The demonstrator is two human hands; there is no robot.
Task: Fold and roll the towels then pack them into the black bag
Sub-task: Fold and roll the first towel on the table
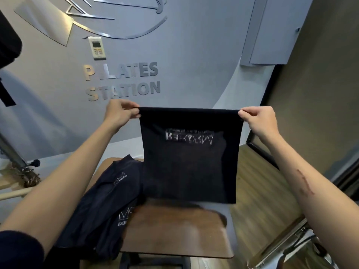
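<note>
A dark navy, thin fabric towel [189, 156] is held up in the air at the centre of the view, above a brown wooden table [178, 232]. Its top edge is stretched taut and level between 2 hands: the left corner is pinched by the left hand [121, 113] at 9 o'clock of the towel, the right corner by the right hand [259, 118] at 3 o'clock. The cloth hangs flat as a near-square sheet, and pale printed lettering is seen upside down across its upper half. Its lower edge hangs just over the tabletop. At 7 o'clock of the held towel, a rumpled heap of dark navy towels with white print [103, 208] lies on the table's left side. Metal lettering [124, 80] reading "PILATES STATION" is fixed on the grey wall at 12 o'clock.
</note>
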